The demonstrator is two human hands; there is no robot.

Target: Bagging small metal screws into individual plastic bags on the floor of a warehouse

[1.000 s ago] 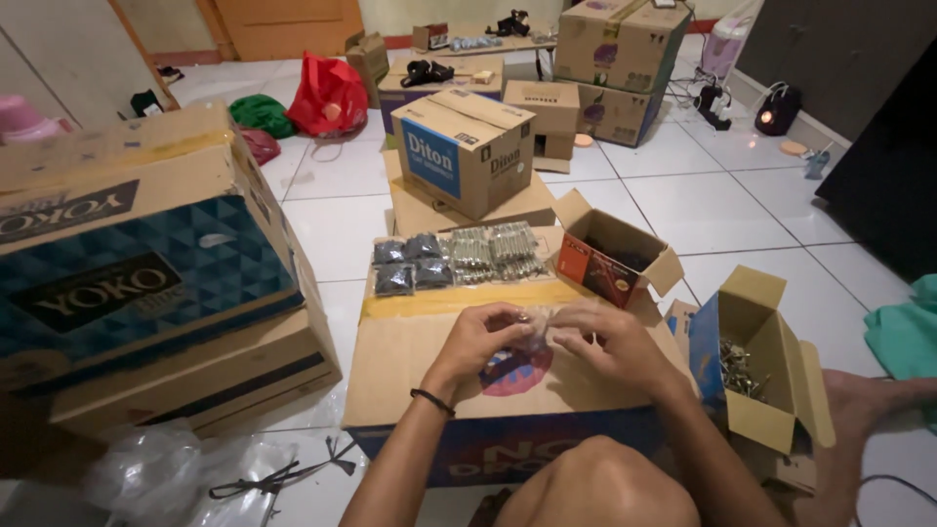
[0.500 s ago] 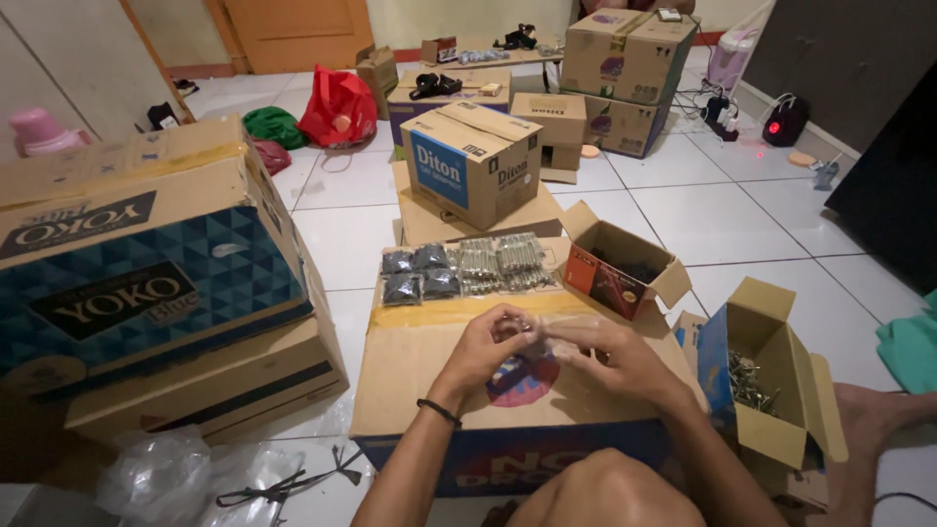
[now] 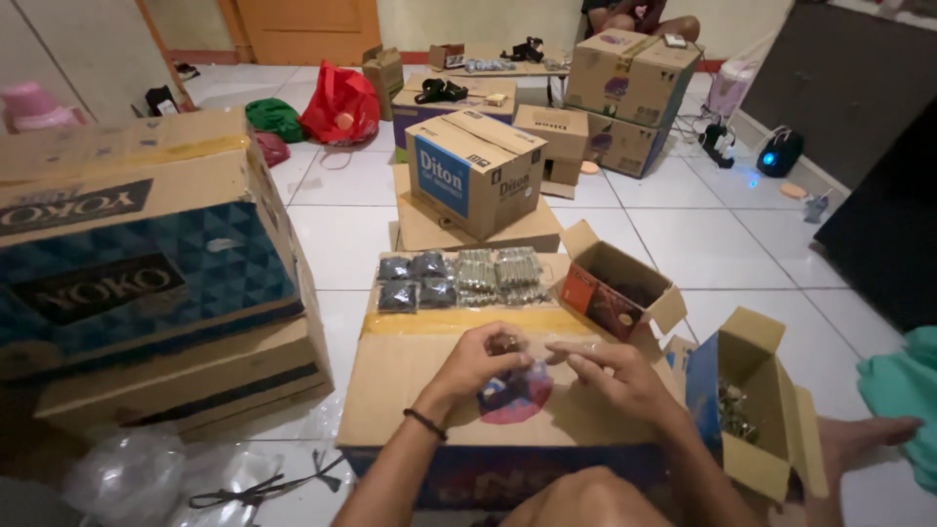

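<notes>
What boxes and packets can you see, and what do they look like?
Big box: left side, brown with a dark blue patterned panel.
Work box: under the hands, brown, yellow tape stripe.
Small packets: far edge of the work box, dark and silvery.
Brown box with blue label: middle of the floor.
Open orange box: right of the packets.

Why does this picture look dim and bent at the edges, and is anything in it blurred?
Head view: dim warm indoor light; the white floor tiles show soft glare. The wide lens bows the big box at the edge. The left hand and right hand look slightly soft around a small clear bag.
</notes>
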